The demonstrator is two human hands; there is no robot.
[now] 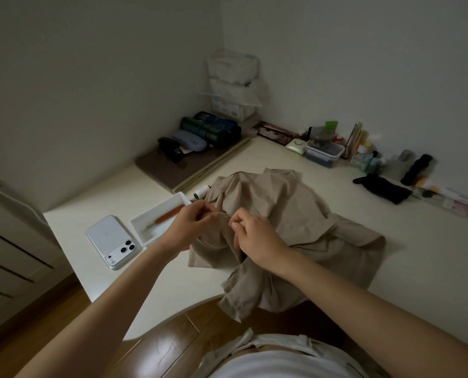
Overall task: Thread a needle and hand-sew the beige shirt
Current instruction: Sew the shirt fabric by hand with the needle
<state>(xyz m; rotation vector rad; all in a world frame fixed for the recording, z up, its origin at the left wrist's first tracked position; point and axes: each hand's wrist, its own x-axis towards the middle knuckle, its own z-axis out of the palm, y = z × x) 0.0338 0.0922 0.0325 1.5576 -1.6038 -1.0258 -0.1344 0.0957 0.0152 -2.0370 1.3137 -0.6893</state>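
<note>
Two grips meet over the beige shirt (282,208), which lies crumpled in soft, matte folds on the smooth, pale counter (391,227), one end hanging off the near edge. My left grip (191,225) has its fingertips curled, pinching a raised fold of the cloth. My right grip (254,238) pinches a fine pale thread (224,214) that runs between the two. The needle is too small for me to make out.

Just left of the shirt sits one white rectangular tray (152,234), shallow and straight-walled, holding a single slim tool with an orange handle (170,212). Beside the tray lies one white smartphone (110,236), face down, three lenses showing. Behind the tray, at the shirt's edge, sit one white thread spool (203,190) and one darker green spool (196,196).
</note>
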